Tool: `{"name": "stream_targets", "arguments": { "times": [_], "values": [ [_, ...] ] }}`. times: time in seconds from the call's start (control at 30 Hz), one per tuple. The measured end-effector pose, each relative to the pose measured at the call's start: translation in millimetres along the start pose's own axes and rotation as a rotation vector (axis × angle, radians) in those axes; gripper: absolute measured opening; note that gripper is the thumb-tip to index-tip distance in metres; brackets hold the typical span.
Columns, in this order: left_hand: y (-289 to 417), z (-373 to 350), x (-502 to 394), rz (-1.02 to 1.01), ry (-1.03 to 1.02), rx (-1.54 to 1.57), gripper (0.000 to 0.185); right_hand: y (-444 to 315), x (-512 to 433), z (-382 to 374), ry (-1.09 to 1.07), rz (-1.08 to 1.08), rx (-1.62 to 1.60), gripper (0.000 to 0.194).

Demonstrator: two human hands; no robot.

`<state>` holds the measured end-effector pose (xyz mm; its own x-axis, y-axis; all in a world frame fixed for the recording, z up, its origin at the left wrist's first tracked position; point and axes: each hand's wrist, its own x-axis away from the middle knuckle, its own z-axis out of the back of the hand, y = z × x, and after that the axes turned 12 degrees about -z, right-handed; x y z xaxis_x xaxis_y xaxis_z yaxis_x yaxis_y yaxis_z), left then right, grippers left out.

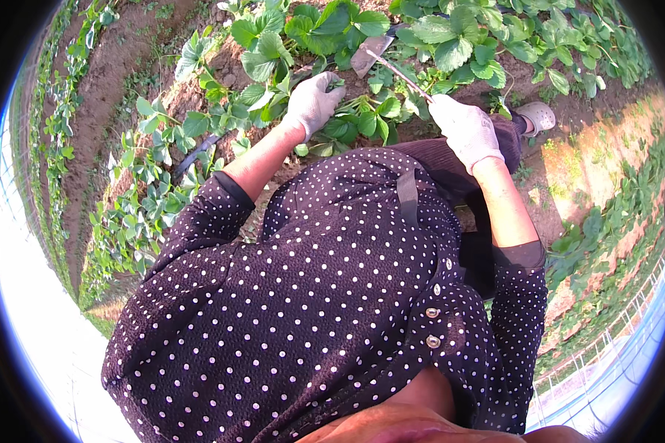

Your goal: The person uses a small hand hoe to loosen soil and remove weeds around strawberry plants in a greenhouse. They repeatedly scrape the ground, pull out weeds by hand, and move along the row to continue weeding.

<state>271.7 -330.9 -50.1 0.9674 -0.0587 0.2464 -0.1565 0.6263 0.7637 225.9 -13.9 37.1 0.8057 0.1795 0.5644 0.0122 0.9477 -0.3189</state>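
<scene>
My right hand (468, 130), in a pale knit work glove, grips the handle (402, 76) of a small hand hoe. The hoe's flat metal blade (370, 54) rests among the leaves at the soil, just beyond my left hand. My left hand (317, 104), gloved the same way, is curled low over the bed with a bit of green leaf (336, 85) between thumb and fingers. Whether that leaf is plucked or still rooted is hard to see. Strawberry plants (324, 27) with broad toothed leaves surround both hands, and a low leafy clump (366, 117) grows between them.
Dark plastic mulch film (197, 155) shows along the bed at the left. A bare soil furrow (102, 83) separates it from another plant row (61, 127). My foot in a pale clog (536, 118) stands on the right-hand path. Wire mesh (604, 349) lines the lower right.
</scene>
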Motion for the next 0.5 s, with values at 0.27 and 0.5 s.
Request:
{"name": "stream_targets", "arguments": {
  "times": [0.27, 0.5],
  "values": [
    [21, -18, -32, -0.185, -0.186, -0.336, 0.033, 19, 4, -19, 0.143, 0.031, -0.193, 0.04],
    [108, -81, -48, -0.606, -0.331, -0.272, 0.029, 34, 11, 15, 0.444, 0.027, -0.348, 0.041]
  ]
}}
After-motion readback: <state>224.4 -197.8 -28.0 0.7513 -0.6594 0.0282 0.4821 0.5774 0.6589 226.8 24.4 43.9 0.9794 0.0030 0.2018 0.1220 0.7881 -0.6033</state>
